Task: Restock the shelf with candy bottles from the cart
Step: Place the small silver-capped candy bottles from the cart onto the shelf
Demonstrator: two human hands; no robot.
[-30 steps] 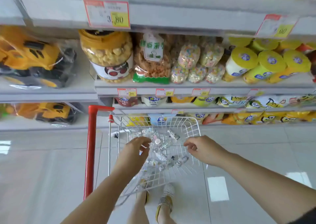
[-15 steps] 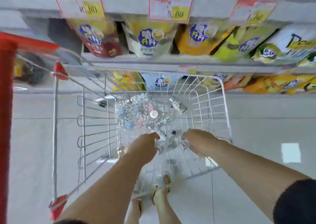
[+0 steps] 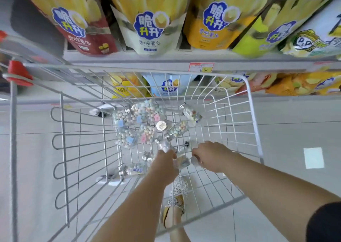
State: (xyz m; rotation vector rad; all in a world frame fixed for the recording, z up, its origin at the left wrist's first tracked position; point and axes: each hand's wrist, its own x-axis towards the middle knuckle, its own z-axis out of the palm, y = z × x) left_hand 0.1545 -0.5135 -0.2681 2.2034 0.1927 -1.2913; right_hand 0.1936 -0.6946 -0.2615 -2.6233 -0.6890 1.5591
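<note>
View from above into a white wire cart [image 3: 255, 116], all positions given relative to it. At the cart's far left corner a red corner guard [image 3: 18, 72] is seen.

On the cart's floor, toward its left near side, a single bottle [image 3: 133, 168] is laid flat, its silver cap pointing left. In the middle of the cart's floor the candy bottles [image 3: 140, 125] are heaped together. They are clear, filled with pastel sweets, and most lie on their sides. One capped bottle [image 3: 161, 126] at the heap's right edge is turned cap-up.

The left hand [image 3: 164, 161] is lowered into the cart just nearer than the heap and is shown from the back. Its fingers are bent downward and hidden, so whether anything is gripped cannot be told. Below the cart's near floor a sandalled foot [image 3: 177, 202] is visible through the wires.

Between the two hands a near bottle [image 3: 183, 162] is laid crosswise on the cart's floor. The right hand [image 3: 210, 155] is placed at its cap end, with fingers curled round the silver cap.

Right of the heap, toward the cart's far wall, a tilted bottle [image 3: 191, 113] is propped apart from the rest. Beyond the cart's far rim a shelf [image 3: 129, 62] is stocked with snack bags [image 3: 151, 25] and carries a price tag [image 3: 201, 67].
</note>
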